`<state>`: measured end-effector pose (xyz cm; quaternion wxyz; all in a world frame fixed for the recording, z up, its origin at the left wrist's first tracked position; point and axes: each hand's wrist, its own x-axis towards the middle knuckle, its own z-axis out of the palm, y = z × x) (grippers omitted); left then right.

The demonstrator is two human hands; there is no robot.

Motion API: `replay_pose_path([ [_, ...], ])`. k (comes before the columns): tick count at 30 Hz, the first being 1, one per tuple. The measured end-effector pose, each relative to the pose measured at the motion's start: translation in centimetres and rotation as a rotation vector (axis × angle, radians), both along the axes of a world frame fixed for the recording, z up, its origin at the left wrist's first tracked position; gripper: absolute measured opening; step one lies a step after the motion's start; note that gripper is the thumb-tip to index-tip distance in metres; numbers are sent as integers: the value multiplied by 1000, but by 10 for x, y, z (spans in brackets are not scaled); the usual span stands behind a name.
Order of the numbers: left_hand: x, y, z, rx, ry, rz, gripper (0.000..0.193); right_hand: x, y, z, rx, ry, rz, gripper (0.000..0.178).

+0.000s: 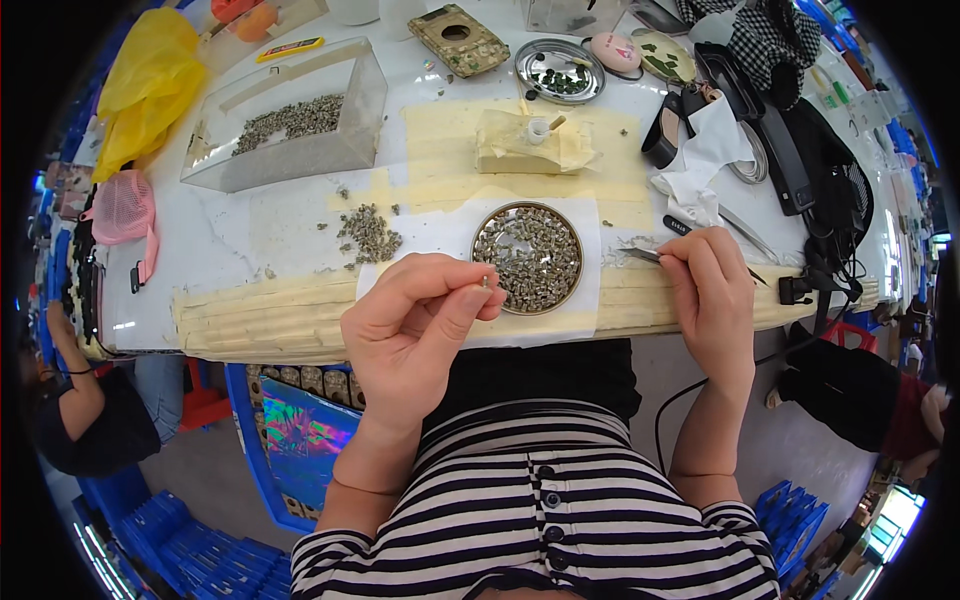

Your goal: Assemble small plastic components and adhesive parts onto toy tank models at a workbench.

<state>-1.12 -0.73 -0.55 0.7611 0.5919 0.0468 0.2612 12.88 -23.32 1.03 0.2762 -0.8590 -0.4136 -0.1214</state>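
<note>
While the left hand pinches a tiny metal part near the left rim of a round dish of small pieces, the right hand grips a pointed tool

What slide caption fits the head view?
Left hand pinches tiny silvery part; right hand holds slim pointed metal tool beside round gold-rimmed dish.
</note>
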Motion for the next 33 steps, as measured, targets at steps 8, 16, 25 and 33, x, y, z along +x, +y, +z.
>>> replay_pose_path([
  [8,1,-2,-1,-52,5,-125,14,-27,32,12,304,239,194,4],
  [16,-3,0,6,29,51,-165,13,-24,65,19,118,-71,280,50],
  [25,-1,3,9,144,52,-172,14,-17,64,20,60,-175,233,53],
  [33,-1,5,9,159,64,-185,14,-16,66,20,53,-188,250,53],
])
